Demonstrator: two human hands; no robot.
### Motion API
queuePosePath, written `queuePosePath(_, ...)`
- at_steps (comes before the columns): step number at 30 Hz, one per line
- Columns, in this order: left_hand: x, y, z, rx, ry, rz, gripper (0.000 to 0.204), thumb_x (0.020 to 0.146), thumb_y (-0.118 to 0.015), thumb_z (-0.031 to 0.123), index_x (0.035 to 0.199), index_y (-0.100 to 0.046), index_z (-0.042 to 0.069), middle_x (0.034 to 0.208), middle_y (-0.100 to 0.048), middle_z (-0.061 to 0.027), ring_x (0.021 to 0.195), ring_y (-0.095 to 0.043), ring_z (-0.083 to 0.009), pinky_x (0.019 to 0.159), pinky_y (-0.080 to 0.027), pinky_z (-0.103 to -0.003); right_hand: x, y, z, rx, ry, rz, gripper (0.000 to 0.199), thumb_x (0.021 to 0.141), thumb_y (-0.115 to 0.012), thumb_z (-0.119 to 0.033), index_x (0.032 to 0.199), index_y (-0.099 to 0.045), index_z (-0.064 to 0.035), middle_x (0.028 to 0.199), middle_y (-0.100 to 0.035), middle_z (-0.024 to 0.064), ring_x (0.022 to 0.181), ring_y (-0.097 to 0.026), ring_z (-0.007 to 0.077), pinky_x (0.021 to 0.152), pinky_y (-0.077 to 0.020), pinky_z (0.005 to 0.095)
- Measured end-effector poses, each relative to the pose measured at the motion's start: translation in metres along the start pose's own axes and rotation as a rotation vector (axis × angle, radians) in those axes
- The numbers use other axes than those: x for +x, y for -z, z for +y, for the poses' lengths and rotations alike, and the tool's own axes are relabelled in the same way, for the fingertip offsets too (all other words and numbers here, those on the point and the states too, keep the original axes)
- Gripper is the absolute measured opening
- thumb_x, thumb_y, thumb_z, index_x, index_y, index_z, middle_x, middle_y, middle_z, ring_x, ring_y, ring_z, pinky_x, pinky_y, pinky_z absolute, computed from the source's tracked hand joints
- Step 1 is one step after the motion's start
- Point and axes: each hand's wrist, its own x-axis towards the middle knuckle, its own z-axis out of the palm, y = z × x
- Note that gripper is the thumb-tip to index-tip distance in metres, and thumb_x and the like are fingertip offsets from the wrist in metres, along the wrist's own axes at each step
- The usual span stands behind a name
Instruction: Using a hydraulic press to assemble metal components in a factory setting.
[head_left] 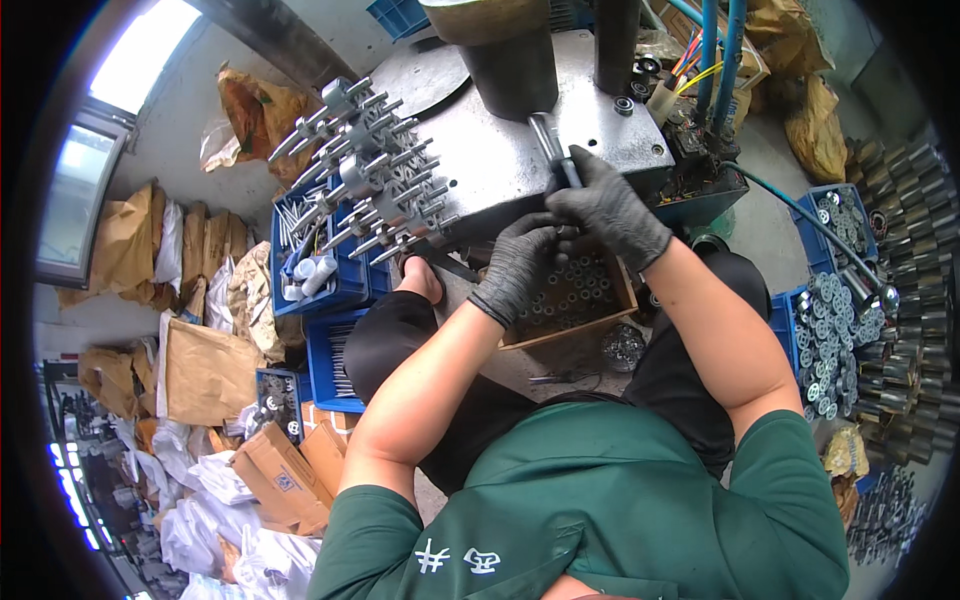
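My right hand [615, 208], in a dark grey work glove, is closed round a shiny metal rod-like part [547, 140] that points up and away over the metal press table [490, 165]. My left hand [522, 262], gloved the same way, is close beside it. Its fingertips are pinched together near a small round metal piece; I cannot make out exactly what they grip. Below both hands stands a wooden box [568, 338] holding several small metal rings. Left of the hands, grey parts with long metal pins [375, 170] are stacked at the table's edge.
A thick press column [505, 75] rises from the table, with bearings [624, 105] and coloured wires at its right. Blue bins [345, 290] of rods stand at left. On the right are gear-like discs [828, 325] and stacked metal cylinders [915, 300]. Cartons [280, 475] lie lower left.
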Motion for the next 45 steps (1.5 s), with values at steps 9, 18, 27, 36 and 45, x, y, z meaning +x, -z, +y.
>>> queuePosePath(9,-0.003,0.003,0.005,-0.044,-0.113,-0.097,0.027,0.101,-0.059,0.017,0.122,-0.059,-0.001,0.105,-0.067,-0.0127,0.083,-0.064,-0.0168,0.071,-0.055,-0.028,-0.021,0.025,0.012,-0.445,0.246,-0.026,0.026,0.082,-0.067,-0.003,0.107,-0.059,-0.0021,0.091,-0.067,0.0069,0.085,-0.064,0.0140,0.080,-0.0539,0.0315)
queuePosePath(18,-0.009,-0.016,0.007,0.289,-0.152,-0.024,0.021,0.102,-0.059,0.023,0.107,-0.066,0.004,0.078,-0.068,-0.0041,0.060,-0.063,-0.0112,0.052,-0.050,-0.023,-0.026,0.018,0.009,-0.810,0.412,-0.011,0.026,0.081,-0.069,-0.004,0.105,-0.060,-0.0019,0.087,-0.065,0.0181,0.079,-0.066,0.0320,0.073,-0.0531,0.0379)
queuePosePath(27,-0.013,-0.014,0.006,0.218,-0.079,-0.050,0.016,0.098,-0.060,0.019,0.105,-0.065,0.005,0.077,-0.068,-0.0049,0.061,-0.064,-0.0134,0.052,-0.051,-0.024,-0.027,0.015,0.005,-0.869,0.341,-0.099,0.028,0.078,-0.069,-0.010,0.104,-0.061,-0.0041,0.088,-0.068,0.0195,0.085,-0.068,0.0382,0.073,-0.0541,0.0428)
queuePosePath(36,0.005,0.002,-0.005,-0.172,0.027,-0.335,0.027,0.096,-0.059,0.024,0.117,-0.061,0.008,0.101,-0.068,-0.0080,0.085,-0.066,-0.0188,0.071,-0.054,-0.033,-0.030,0.019,0.032,-0.122,0.171,0.042,0.025,0.084,-0.068,-0.001,0.107,-0.058,-0.0040,0.087,-0.063,0.0024,0.079,-0.060,0.0109,0.075,-0.0525,0.0284)
queuePosePath(45,0.000,-0.009,0.000,0.144,-0.139,-0.190,0.019,0.097,-0.064,0.021,0.111,-0.061,0.009,0.093,-0.065,-0.0025,0.080,-0.062,-0.0121,0.069,-0.051,-0.025,-0.028,0.032,0.031,-0.340,0.067,0.028,0.030,0.085,-0.069,-0.001,0.112,-0.057,-0.0042,0.091,-0.063,0.0027,0.083,-0.061,0.0106,0.076,-0.0517,0.0253)
